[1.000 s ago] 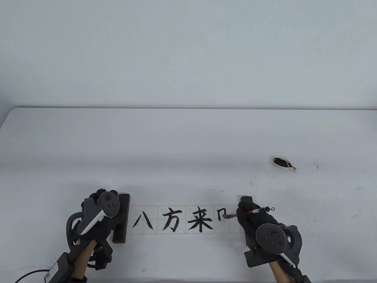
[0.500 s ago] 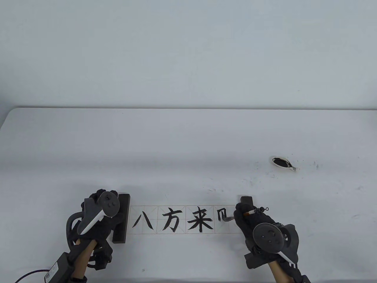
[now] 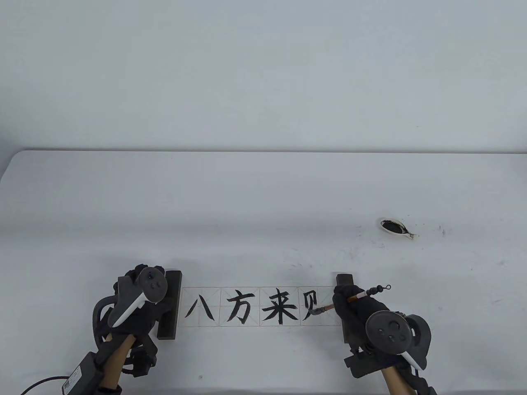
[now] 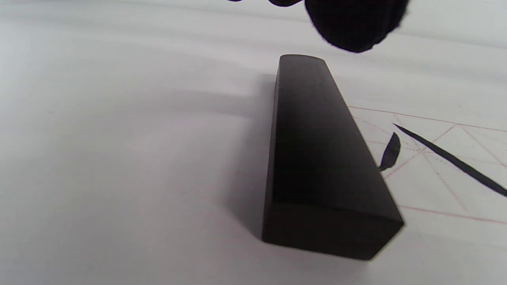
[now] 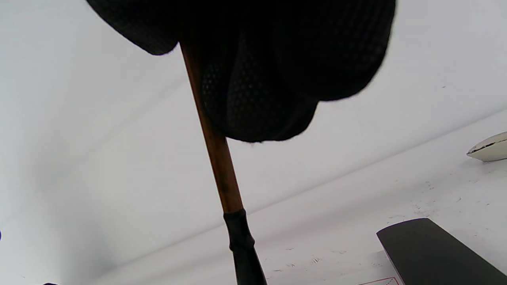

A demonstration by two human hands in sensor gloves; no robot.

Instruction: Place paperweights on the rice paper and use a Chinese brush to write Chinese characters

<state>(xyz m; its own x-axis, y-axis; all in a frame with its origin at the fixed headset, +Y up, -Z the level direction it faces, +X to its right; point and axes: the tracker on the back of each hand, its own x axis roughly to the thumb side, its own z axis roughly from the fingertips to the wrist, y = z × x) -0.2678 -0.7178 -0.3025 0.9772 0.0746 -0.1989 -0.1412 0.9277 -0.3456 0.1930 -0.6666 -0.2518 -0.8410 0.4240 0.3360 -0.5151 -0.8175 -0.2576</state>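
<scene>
A gridded rice paper strip (image 3: 247, 325) lies near the table's front edge. It carries three finished ink characters and a partial fourth (image 3: 309, 303). A black paperweight (image 3: 171, 317) (image 4: 317, 158) pins its left end, and my left hand (image 3: 152, 312) rests over that block with a fingertip (image 4: 356, 23) above its far end. A second black paperweight (image 3: 344, 279) (image 5: 435, 249) holds the right end, mostly hidden under my right hand (image 3: 348, 304). That hand grips the brown-handled brush (image 3: 327, 307) (image 5: 216, 158), whose dark tip touches the fourth cell.
A small white dish of black ink (image 3: 395, 227) (image 5: 489, 147) sits to the back right, with ink specks scattered on the table around it. A black box with a cable (image 3: 80, 372) lies at the bottom left by my left forearm.
My right hand has swung the brush through the fourth cell, adding a slanting stroke down to the left, and the brush's tail has tilted up to the right. My left hand has stayed still.
</scene>
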